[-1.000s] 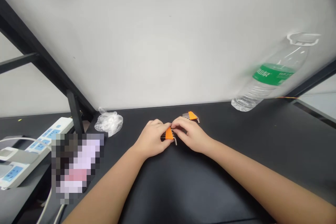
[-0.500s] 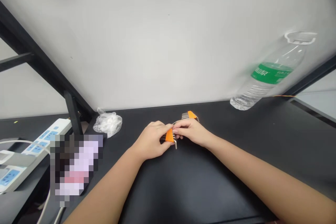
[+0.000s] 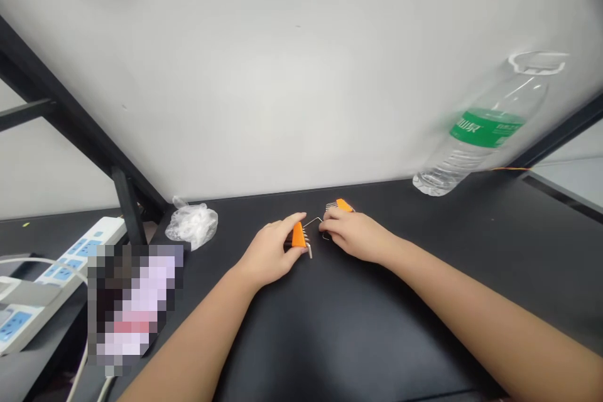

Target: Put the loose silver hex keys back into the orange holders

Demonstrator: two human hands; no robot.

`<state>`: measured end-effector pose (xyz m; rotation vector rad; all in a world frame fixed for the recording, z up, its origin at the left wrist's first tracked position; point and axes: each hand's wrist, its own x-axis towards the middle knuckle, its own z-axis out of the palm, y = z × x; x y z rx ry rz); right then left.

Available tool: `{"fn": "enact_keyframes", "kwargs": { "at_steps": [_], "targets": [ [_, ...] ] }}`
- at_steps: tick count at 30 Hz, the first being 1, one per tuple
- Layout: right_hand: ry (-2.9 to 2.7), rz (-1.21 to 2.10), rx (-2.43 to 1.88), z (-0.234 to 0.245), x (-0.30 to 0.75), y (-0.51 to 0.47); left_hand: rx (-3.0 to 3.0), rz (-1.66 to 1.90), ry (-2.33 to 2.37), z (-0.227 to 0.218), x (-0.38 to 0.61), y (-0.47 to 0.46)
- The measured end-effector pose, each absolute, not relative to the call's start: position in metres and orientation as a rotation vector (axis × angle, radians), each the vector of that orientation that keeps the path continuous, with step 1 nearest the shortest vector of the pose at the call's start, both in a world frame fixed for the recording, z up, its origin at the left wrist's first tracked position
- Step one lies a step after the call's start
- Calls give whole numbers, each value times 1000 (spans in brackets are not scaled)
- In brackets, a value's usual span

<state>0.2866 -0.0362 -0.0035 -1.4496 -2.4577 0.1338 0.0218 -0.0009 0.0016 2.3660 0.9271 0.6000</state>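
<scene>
My left hand [image 3: 269, 252] grips an orange holder of hex keys [image 3: 298, 236] on the black table [image 3: 358, 333]. My right hand [image 3: 354, 233] pinches one thin bent hex key [image 3: 315, 223], drawn a little way out to the right of that holder. A second orange holder of hex keys [image 3: 340, 205] lies on the table just behind my right hand.
A crumpled clear plastic bag [image 3: 192, 224] lies at the left by the wall. A plastic water bottle with a green label [image 3: 480, 130] stands at the right rear. White power strips [image 3: 44, 276] and a blurred object sit at the far left. Black frame bars cross the white wall.
My right hand has moved right, away from the orange holder, drawing a thin hex key out of it. My left hand stays on the holder.
</scene>
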Motion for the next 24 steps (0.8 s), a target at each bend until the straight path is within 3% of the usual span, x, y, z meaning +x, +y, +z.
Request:
{"fn": "enact_keyframes", "kwargs": {
  "at_steps": [5, 11, 19, 24],
  "targets": [
    [-2524, 110, -1520, 2, 278, -39, 2382, 624, 863, 5, 22, -1],
    [-2403, 411, -1629, 7, 271, -47, 2406, 623, 874, 6, 23, -1],
    [-1505, 1075, -1208, -4, 254, -43, 2312, 651, 890, 8, 22, -4],
    [-1285, 1146, -1101, -6, 250, -43, 2326, 621, 914, 4, 23, -4]
  ]
}}
